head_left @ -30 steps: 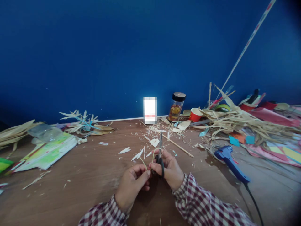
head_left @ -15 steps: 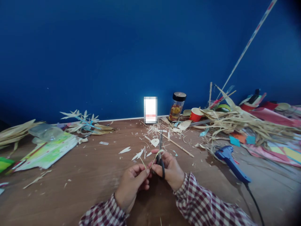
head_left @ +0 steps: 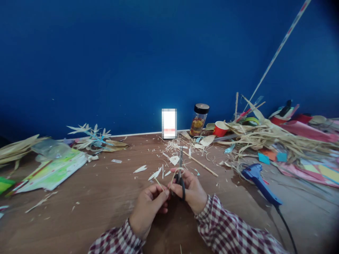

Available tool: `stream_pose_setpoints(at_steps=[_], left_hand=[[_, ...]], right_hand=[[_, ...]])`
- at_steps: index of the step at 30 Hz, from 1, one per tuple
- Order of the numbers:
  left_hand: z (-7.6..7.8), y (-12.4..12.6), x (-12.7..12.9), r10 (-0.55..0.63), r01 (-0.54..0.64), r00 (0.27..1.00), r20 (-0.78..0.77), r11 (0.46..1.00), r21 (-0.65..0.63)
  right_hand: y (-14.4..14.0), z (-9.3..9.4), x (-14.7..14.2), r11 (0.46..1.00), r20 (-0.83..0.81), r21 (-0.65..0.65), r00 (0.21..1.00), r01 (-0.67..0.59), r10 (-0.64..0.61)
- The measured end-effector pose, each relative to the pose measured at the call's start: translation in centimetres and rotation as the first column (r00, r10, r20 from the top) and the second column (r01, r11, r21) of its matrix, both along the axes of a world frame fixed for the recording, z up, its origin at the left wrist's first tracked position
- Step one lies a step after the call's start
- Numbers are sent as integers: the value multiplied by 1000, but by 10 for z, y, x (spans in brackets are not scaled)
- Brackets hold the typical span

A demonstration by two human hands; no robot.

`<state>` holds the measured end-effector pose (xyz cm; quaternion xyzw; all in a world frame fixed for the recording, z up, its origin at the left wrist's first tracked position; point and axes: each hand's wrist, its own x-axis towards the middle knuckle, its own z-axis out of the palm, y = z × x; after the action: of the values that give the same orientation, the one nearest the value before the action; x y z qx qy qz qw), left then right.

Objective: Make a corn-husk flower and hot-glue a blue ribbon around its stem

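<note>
My left hand (head_left: 152, 204) is closed in a pinch on a thin pale strip of dried husk (head_left: 159, 182), whose end sticks up past the fingers. My right hand (head_left: 194, 192) is closed around black-handled scissors (head_left: 181, 182), blades pointing away from me. Its thumb and finger also pinch a thin curved strip (head_left: 173, 175) that arches near the blades. The fingertips of both hands almost meet; whether the two strips are one piece is hidden there. Several cut pale leaf shapes (head_left: 155, 174) lie just beyond my hands.
A blue glue gun (head_left: 261, 183) with a cord lies at right, before a heap of dried husks (head_left: 265, 135). A jar with a black lid (head_left: 199, 120), a red paper cup (head_left: 220, 129) and a stick (head_left: 202, 165) are further back. Painted paper (head_left: 53, 173) lies at left.
The strip in my left hand now leans further left. The curved strip at my right hand has shifted slightly into a rounder arch. Both hands stay nearly in place.
</note>
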<state>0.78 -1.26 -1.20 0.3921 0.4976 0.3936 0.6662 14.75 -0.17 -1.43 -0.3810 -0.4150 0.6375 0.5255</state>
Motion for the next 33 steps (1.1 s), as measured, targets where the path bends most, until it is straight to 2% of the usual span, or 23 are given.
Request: stream_pose_setpoints(at_steps=[13,22,29,33], left_hand=[[2,-1,1,-7,7,999,32,1000,-2],[1,0,-1,22,-22,1000,-1,1000,-15],[-1,1,-2,0,4,997,-73,999,52],[1,1,-2,1,2,996,-87,999,37]], right_hand=[[0,3,2,1000,-7,16,1000,-22,22],[0,1,2,1000,62,-2,998,2,-2],[-3,8,0,999,159,49,987,-18,10],[-4,9,2,998,179,47,984,-29,20]])
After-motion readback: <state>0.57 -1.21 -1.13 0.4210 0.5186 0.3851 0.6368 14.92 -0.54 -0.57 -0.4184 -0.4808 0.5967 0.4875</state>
